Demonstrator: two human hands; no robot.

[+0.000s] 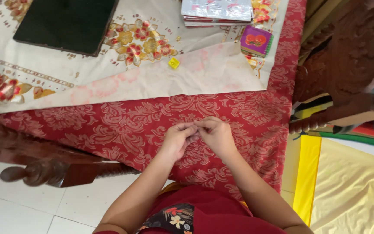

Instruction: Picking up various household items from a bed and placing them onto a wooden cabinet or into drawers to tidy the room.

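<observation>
Both hands meet at the near edge of the table, over the red cloth (126, 125). Left hand (179, 139) and right hand (216, 135) sit fingertip to fingertip, fingers curled in, thumbs tucked toward the join. It looks like a pinch on something small between them, but whatever it is stays hidden behind the fingers, so I can't tell what, or whether either hand really grips anything. Wrists hover just above the cloth and forearms angle in from the lap, which suits close fiddly work kept near the body.

The nearest loose thing is a yellow cube (174, 63), well apart from the hands, up on the floral sheet (204, 73) that overlays the red cloth. A black slab (66, 24) lies at top left. A book stack (217, 12) and a purple booklet (256, 40) sit at the far right edge, all out of the hands' way. Carved wooden chairs (347, 65) flank the table on either side.
</observation>
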